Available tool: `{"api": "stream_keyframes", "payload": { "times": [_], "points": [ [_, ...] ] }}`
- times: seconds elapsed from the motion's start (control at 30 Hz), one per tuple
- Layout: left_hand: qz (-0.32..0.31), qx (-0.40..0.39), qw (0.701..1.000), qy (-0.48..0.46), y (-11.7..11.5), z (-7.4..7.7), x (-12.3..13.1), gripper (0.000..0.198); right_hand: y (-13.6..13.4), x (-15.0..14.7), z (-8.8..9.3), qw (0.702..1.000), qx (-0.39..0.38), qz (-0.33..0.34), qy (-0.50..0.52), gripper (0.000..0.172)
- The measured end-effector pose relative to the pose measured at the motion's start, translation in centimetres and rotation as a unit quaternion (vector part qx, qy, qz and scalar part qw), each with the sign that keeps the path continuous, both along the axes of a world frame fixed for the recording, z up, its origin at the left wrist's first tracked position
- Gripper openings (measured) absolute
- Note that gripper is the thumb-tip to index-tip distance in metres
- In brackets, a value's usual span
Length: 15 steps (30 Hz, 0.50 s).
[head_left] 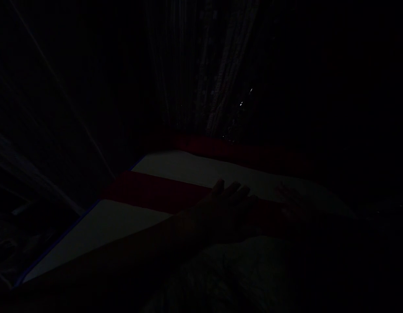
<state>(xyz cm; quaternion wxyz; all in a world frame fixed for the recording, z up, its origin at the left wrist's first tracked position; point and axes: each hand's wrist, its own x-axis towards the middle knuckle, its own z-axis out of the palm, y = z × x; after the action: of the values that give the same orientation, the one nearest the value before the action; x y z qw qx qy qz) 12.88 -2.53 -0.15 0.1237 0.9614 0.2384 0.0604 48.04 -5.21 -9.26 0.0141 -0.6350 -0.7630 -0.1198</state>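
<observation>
The view is very dark. A cloth or panel with broad red and pale stripes (188, 168) and a blue left edge lies before me; its exact kind is hard to tell. Reaching in from the lower left, my left hand (229, 211) rests flat on a red stripe, fingers a little apart and stretched towards the pale stripe. Close by on the right, my right hand (290, 200) shows only faintly on the same striped surface. Its fingers look stretched out flat. Nothing can be seen in either hand.
Beyond the striped surface, many thin strands or threads (221, 74) run upward into the dark. Small bright glints (241, 103) show near them. A long thin line (62, 89) slants down at the left, above pale blurred strands (28, 169). The right side is almost black.
</observation>
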Motion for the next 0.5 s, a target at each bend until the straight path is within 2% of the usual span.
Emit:
{"api": "stream_keyframes", "payload": {
  "times": [0.07, 0.13, 0.23, 0.3, 0.5],
  "points": [
    [-0.001, 0.003, 1.0, 0.0, 0.0, 0.0, 0.0, 0.079, 0.1, -0.6, -0.1, 0.999, -0.033, 0.004, -0.003, 0.061],
    [-0.001, 0.005, 1.0, 0.003, 0.0, 0.1, 0.0, 0.078, -0.3, -0.5, -0.2, 0.999, -0.041, -0.021, -0.005, 0.064],
    [-0.001, 0.0, 1.0, 0.006, 0.0, 0.2, 0.0, 0.08, -1.1, 0.3, 0.0, 0.998, -0.006, -0.068, -0.003, 0.073],
    [-0.001, -0.002, 1.0, 0.004, 0.1, 0.2, 0.0, 0.082, -1.2, 0.2, 0.4, 0.997, 0.012, -0.075, 0.0, 0.074],
    [0.0, 0.011, 1.0, -0.003, 0.1, -0.2, 0.1, 0.082, -0.5, -1.9, 0.6, 1.0, 0.001, 0.001, 0.008, 0.063]
  ]
}}
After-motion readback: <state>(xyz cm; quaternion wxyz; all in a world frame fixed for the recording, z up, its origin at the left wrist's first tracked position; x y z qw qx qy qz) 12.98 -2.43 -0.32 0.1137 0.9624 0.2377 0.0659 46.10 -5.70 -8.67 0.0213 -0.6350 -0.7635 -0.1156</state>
